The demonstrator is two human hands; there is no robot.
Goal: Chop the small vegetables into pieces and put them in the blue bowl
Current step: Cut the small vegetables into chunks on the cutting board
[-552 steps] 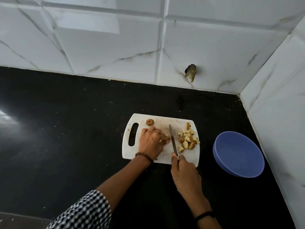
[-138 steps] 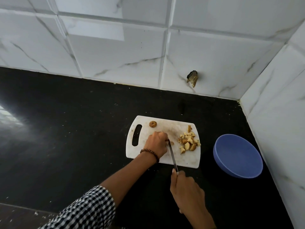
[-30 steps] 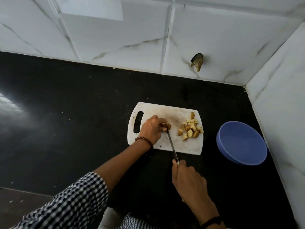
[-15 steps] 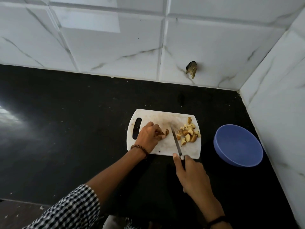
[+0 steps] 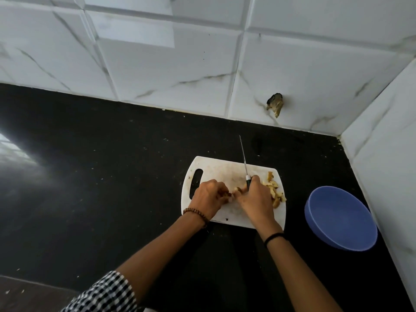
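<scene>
A white cutting board (image 5: 216, 170) lies on the black counter. My left hand (image 5: 208, 198) has its fingers curled round a small brown vegetable piece (image 5: 236, 189) near the board's middle. My right hand (image 5: 255, 200) is right beside it and grips a knife (image 5: 244, 163) by its dark handle, with the thin blade pointing up and away over the board's far edge. A pile of chopped pale and brown pieces (image 5: 275, 190) sits on the board's right side, partly hidden by my right hand. The blue bowl (image 5: 340, 218) stands empty to the right of the board.
White marble-look tiled walls close the counter at the back and on the right, forming a corner. A dark chipped hole (image 5: 275, 104) marks the back wall. The black counter (image 5: 101, 176) stretches to the left of the board.
My right hand moved forward onto the board beside my left hand, and the knife swung up so its blade now points away. The whole vegetable at the board's far edge is gone.
</scene>
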